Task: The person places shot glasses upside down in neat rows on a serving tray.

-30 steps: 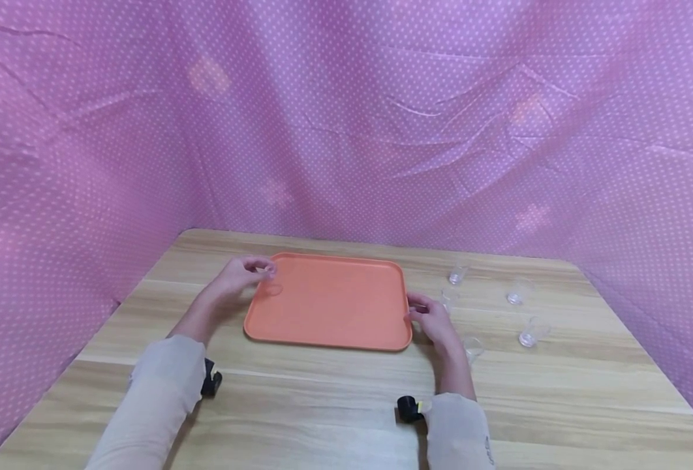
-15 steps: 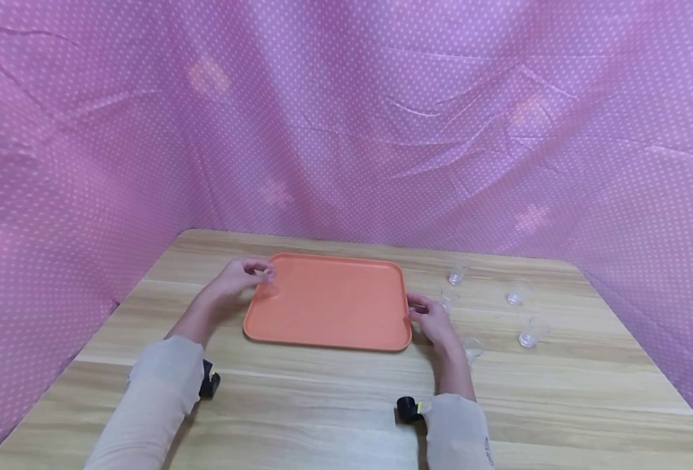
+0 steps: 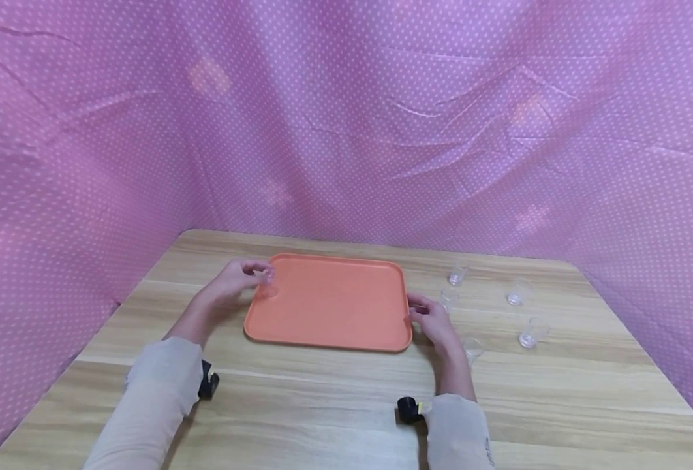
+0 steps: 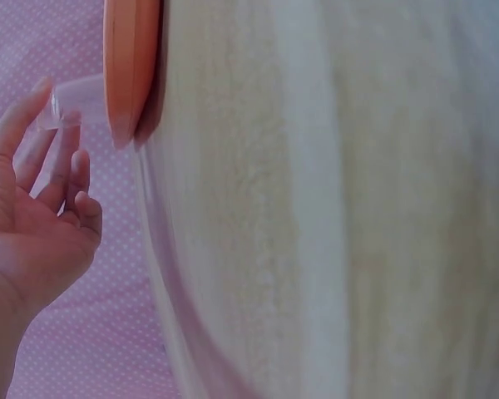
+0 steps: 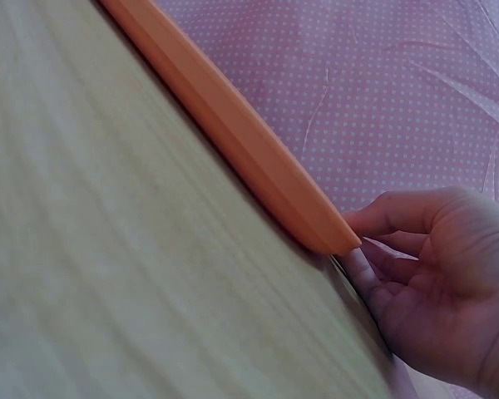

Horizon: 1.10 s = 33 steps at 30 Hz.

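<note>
An orange tray (image 3: pixel 329 303) lies on the wooden table. At its upper left corner my left hand (image 3: pixel 235 277) pinches the base of a small clear cup (image 4: pixel 79 100) between thumb and fingertips. The cup is upside down, its rim at or just above the tray surface; I cannot tell whether it touches. My right hand (image 3: pixel 432 318) grips the tray's right edge, thumb on top and fingers below, as the right wrist view shows.
Several clear cups stand right of the tray: a far cup (image 3: pixel 457 274), one beside the right hand (image 3: pixel 449 299), one by the right wrist (image 3: pixel 472 349), and two farther right (image 3: pixel 515 294). Pink dotted cloth (image 3: pixel 346 130) surrounds the table (image 3: pixel 299 405).
My left hand and the clear cup have shifted very slightly down and left over the tray. The right hand and the tray look nearly unchanged.
</note>
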Motion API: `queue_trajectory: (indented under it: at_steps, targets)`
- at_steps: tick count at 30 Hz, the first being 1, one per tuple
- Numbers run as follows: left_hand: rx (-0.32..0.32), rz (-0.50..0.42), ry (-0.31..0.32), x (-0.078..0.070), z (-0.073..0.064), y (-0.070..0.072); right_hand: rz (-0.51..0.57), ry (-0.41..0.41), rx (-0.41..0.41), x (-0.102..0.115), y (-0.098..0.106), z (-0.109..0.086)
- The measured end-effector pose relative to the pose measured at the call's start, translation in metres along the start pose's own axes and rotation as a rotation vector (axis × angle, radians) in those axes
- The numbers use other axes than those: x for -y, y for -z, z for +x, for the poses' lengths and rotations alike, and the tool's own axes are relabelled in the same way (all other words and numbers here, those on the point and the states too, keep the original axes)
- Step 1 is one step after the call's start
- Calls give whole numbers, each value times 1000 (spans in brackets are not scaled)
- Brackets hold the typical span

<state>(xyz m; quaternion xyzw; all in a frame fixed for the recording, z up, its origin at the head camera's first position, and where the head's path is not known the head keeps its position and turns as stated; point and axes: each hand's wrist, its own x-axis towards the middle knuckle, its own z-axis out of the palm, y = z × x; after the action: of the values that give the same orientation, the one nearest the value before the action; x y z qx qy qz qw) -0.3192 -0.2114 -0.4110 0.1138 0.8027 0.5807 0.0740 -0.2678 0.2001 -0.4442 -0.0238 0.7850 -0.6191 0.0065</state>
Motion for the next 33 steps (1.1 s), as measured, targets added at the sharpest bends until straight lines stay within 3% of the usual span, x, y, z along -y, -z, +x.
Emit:
queue_trajectory:
  at_steps: [7,14,20,26,33]
  targets:
    - [49,-65,98,2,-11,11,0,6,6,1,-2,0]
    - [55,-108,83,13,-25,23,26,6,5,3,-1,-1]
    - [77,-129,64,25,-33,17,-14,-4,14,5,3,-3]
    - [87,-111,41,26,-33,8,-38,-3,22,12,3,-7]
    - [69,-51,48,23,-35,3,-55,110,36,50,10,-18]
